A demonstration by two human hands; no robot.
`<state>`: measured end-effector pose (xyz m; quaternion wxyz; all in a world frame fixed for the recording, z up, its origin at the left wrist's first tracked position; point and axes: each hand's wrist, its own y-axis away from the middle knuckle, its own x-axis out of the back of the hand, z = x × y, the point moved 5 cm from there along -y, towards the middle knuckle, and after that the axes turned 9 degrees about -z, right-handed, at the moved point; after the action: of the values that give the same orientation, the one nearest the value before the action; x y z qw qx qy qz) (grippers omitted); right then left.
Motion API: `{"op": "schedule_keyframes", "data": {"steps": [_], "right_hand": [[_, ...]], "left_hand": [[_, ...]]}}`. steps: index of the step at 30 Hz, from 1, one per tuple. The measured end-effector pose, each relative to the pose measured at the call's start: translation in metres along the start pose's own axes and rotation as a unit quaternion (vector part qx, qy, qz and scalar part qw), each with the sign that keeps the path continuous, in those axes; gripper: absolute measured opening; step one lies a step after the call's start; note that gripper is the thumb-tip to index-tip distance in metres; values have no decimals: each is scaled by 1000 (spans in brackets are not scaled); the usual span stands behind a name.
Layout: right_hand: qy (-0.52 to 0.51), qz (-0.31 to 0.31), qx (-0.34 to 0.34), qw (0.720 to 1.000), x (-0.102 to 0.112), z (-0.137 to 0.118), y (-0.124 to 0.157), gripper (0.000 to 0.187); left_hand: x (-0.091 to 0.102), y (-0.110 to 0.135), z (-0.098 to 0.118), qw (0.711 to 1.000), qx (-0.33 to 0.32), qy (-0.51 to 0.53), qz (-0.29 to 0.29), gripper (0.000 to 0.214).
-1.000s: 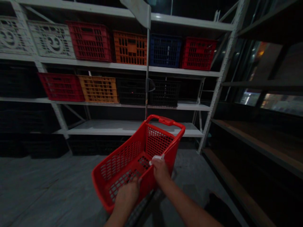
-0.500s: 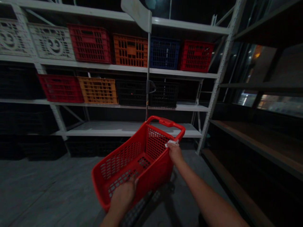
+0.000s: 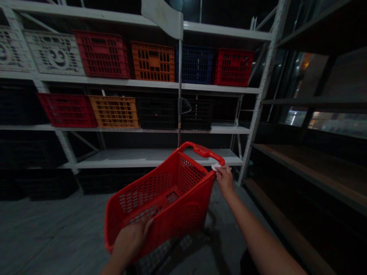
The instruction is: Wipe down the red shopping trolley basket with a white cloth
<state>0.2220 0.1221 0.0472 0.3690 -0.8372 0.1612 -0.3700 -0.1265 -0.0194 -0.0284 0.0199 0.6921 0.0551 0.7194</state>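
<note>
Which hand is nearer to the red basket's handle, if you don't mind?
Right: the right hand is just beside the handle; the left hand holds the basket's near side.

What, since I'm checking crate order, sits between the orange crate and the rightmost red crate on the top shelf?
In the head view, a blue plastic crate, with a thin metal pole at its left edge.

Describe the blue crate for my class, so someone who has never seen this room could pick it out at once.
Face the tall white shelving. In the upper row of crates, look just right of the thin metal pole. The blue crate sits there between an orange crate and a red crate, the only blue one.
</note>
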Motion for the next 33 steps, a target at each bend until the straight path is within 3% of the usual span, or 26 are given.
{"op": "schedule_keyframes", "data": {"steps": [2, 7, 9, 12, 14, 17, 19, 23, 25, 27, 30, 32, 33], "right_hand": [[-29, 16, -7, 999, -5, -10, 16, 27], [-75, -55, 87, 992, -19, -31, 42, 26], [-66, -11, 63, 996, -9, -18, 36, 24], [-58, 105, -36, 992, 3, 3, 35, 20], [-82, 109, -50, 989, -6, 3, 43, 17], [-124, 34, 13, 992, -25, -11, 58, 14], [-127, 24, 38, 991, -24, -13, 59, 14], [-112, 142, -49, 982, 6, 6, 42, 11], [-121, 164, -74, 976, 8, 3, 42, 12], [-143, 131, -50, 980, -4, -14, 51, 14], [-180, 20, 29, 983, -25, -43, 75, 18], [-189, -23, 50, 980, -23, -48, 81, 19], [-186, -14, 38, 982, -15, -44, 79, 19]], "left_hand": [[2, -1, -7, 1000, 13, 0, 0, 54], [4, -5, -18, 1000, 6, 4, -1, 55], [3, -6, -21, 1000, 3, 2, -5, 57], [2, -8, -24, 1000, -3, -5, -6, 59], [1, -9, -27, 1000, -7, -8, -4, 60], [-4, -12, -33, 1000, -10, -4, -13, 60], [-6, -13, -38, 1000, -19, 1, -15, 60], [-5, -14, -48, 1000, -20, 0, -1, 60], [-4, -14, -53, 1000, -23, 3, 1, 60], [-3, -15, -59, 1000, -21, 9, 0, 60], [2, -18, -65, 1000, 7, 14, 12, 60], [11, -23, -55, 999, 14, 13, 50, 59], [18, -26, -44, 997, 11, 16, 78, 58]]}}
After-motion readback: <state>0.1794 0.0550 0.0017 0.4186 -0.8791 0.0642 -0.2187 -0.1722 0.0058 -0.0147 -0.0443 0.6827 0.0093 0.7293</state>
